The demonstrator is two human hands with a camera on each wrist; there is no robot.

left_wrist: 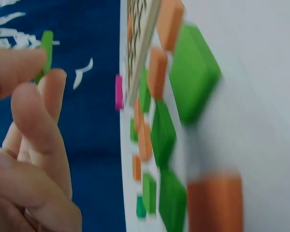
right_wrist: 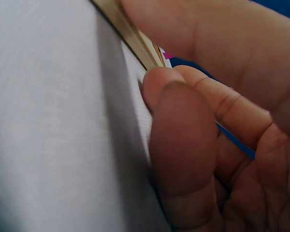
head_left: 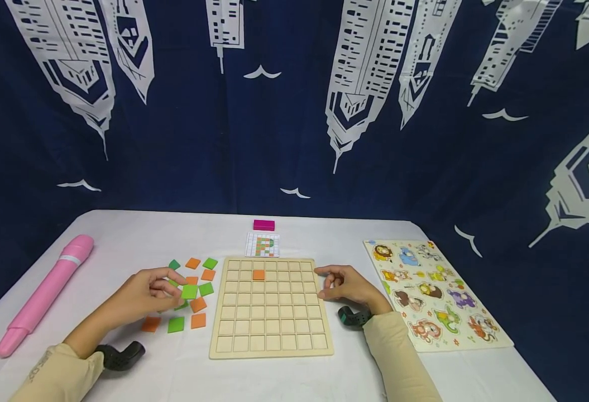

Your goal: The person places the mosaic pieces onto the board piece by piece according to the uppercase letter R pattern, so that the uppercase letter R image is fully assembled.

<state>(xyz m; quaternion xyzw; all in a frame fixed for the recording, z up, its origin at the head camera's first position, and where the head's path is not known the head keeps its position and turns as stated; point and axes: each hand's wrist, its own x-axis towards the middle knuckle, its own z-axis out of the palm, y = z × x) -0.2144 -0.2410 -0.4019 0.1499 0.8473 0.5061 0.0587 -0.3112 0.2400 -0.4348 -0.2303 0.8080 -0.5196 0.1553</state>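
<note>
My left hand [head_left: 156, 290] pinches a green square tile [head_left: 189, 291] between its fingertips, left of the wooden grid board [head_left: 271, 354]. In the left wrist view that tile [left_wrist: 47, 53] is seen edge-on between thumb and finger. Loose green tiles [head_left: 176, 324] and orange tiles [head_left: 198, 320] lie on the cloth under and around this hand. One orange tile [head_left: 258, 274] sits in a cell in the board's second row. With relaxed fingers, my right hand [head_left: 346, 286] touches the board's right edge, thumb and index finger apart; the right wrist view shows the fingers close against that edge [right_wrist: 130, 36].
Behind the board lie a pattern card [head_left: 262, 244] with a coloured letter R and a magenta block [head_left: 264, 225]. A pink wand-shaped object [head_left: 48, 293] lies at the left. An animal picture board [head_left: 432, 293] lies at the right, beside my right forearm.
</note>
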